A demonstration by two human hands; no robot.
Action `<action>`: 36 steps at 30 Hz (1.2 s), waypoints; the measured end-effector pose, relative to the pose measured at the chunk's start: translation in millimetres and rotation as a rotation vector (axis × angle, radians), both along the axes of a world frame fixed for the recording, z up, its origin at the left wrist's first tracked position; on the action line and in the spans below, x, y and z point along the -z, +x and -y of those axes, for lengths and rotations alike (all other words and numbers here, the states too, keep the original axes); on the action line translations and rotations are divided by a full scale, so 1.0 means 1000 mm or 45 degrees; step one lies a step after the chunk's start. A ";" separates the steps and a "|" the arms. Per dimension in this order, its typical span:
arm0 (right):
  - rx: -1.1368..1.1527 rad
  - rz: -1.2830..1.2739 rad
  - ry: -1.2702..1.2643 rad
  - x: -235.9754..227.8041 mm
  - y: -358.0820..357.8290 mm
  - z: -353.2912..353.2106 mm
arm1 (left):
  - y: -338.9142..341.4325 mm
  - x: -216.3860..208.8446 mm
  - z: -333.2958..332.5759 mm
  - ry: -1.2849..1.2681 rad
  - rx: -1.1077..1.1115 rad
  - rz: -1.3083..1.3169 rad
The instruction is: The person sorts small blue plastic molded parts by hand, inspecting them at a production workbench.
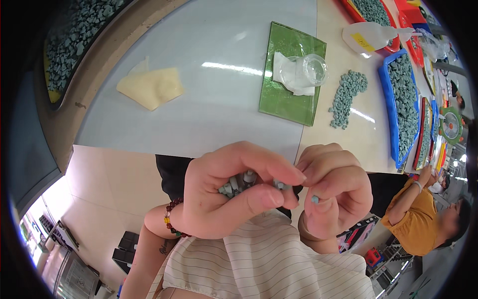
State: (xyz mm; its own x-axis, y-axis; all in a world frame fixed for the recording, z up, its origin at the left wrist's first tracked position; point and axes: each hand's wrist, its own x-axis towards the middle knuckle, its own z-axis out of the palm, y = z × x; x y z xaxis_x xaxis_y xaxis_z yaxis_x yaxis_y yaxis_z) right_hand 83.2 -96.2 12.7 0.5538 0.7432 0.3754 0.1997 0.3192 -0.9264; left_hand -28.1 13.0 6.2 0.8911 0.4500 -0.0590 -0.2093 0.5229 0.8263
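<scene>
My left hand (211, 199) is curled around several grey-green stone pieces (232, 187), with darker bits among them. Another small stone piece (280, 184) shows between its thumb and fingers. Close beside it, my right hand (346, 187) has its fingers bent in, with a tiny blue-green stone (315, 200) pinched against the thumb. The fingertips of both hands almost meet; whether a thread or wire runs between them cannot be made out. Both hands are above my lap, just in front of the table edge.
On the table (214, 109) lie a yellow cloth (152, 88), a green glass plate (291, 110) with a clear cup (312, 71) on white tissue, and loose stones (346, 97). A white squeeze bottle (366, 37) and a blue tray (396, 134) of stones stand right. A person in orange (413, 219) sits beyond.
</scene>
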 end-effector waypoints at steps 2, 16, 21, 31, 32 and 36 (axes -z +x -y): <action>0.024 0.004 -0.002 -0.001 -0.001 -0.001 | -0.001 0.009 0.000 -0.054 0.009 0.158; 0.163 0.318 -0.216 -0.012 -0.004 -0.008 | -0.009 0.013 0.001 0.287 -0.071 0.151; 0.183 0.617 -0.194 -0.013 -0.001 -0.010 | -0.010 0.009 -0.001 0.389 -0.117 0.041; 0.135 0.705 -0.213 -0.017 0.004 -0.004 | -0.009 0.004 -0.002 0.305 -0.047 0.031; 0.133 0.706 -0.211 -0.017 0.004 -0.005 | -0.006 0.004 -0.003 0.182 0.018 0.022; 0.034 0.404 -0.175 -0.016 0.011 -0.003 | 0.003 0.010 -0.002 0.047 0.123 0.110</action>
State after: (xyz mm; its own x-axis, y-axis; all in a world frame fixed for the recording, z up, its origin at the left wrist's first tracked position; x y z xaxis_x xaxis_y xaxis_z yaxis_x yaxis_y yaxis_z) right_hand 94.2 -93.6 28.4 0.4454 0.7857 0.4292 0.4915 0.1861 -0.8507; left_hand -25.6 15.3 -4.0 0.9315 0.3621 0.0353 -0.2309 0.5134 0.8265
